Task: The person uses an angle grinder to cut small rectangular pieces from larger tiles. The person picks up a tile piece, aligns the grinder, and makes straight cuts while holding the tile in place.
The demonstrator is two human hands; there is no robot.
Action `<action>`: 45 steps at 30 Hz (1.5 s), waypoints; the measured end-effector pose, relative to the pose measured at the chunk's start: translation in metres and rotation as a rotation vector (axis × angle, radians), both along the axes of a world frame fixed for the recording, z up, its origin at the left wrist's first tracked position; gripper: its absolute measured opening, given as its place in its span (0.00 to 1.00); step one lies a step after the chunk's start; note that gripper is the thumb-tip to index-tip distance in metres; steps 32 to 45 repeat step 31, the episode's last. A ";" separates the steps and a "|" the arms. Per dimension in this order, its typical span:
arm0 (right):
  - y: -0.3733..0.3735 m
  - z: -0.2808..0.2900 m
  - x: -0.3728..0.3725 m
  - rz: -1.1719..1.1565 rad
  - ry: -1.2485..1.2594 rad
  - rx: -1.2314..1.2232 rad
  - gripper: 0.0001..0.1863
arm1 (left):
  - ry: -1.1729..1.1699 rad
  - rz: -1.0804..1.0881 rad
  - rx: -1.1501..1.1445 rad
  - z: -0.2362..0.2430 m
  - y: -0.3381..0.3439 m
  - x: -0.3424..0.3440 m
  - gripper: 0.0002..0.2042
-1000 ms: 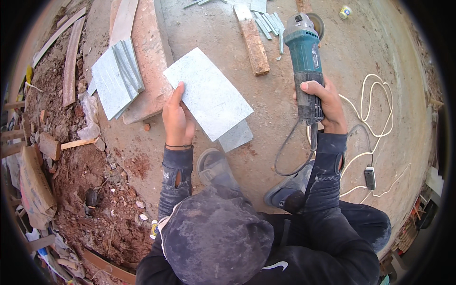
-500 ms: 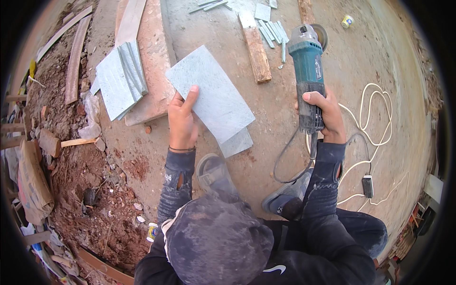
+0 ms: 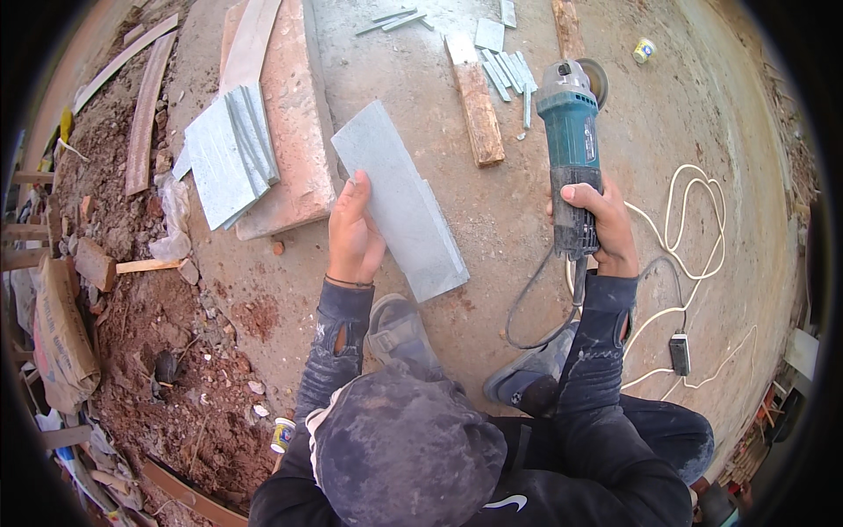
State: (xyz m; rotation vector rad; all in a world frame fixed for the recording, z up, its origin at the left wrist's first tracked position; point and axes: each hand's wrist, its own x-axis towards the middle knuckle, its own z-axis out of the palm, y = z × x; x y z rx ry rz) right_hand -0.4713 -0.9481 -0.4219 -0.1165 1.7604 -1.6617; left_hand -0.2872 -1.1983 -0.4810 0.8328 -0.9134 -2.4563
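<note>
My left hand (image 3: pixel 355 230) grips a grey-green stone tile (image 3: pixel 397 198) by its left edge, thumb on its upper face. The tile is tilted in front of me. A strip of a second stone piece (image 3: pixel 446 230) shows along its right edge; the rest of that piece is hidden. My right hand (image 3: pixel 604 220) is wrapped round the dark body of a teal angle grinder (image 3: pixel 572 132), its disc (image 3: pixel 597 81) pointing away from me at the far end. I cannot tell whether the disc is spinning.
Stacked stone tiles (image 3: pixel 226 154) lean on a reddish slab (image 3: pixel 303 132) at the left. Cut stone strips (image 3: pixel 507 72) lie beyond a wood block (image 3: pixel 477 110). White cable (image 3: pixel 676 228) coils at the right, near a black connector (image 3: pixel 680 354). Rubble and soil (image 3: pixel 193 351) border the left.
My left hand has turned the tile so that it looks narrower and steeper, moving slightly right. The second piece now shows along its right side. The grinder has hardly moved.
</note>
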 end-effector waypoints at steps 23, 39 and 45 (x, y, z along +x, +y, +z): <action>0.015 0.007 -0.006 -0.052 -0.032 -0.074 0.26 | -0.228 -0.552 -0.306 -0.082 0.000 -0.088 0.22; 0.037 0.005 -0.009 -0.069 -0.001 -0.046 0.33 | -0.277 -0.670 -0.481 -0.141 -0.032 -0.186 0.23; 0.037 0.005 -0.009 -0.069 -0.001 -0.046 0.33 | -0.277 -0.670 -0.481 -0.141 -0.032 -0.186 0.23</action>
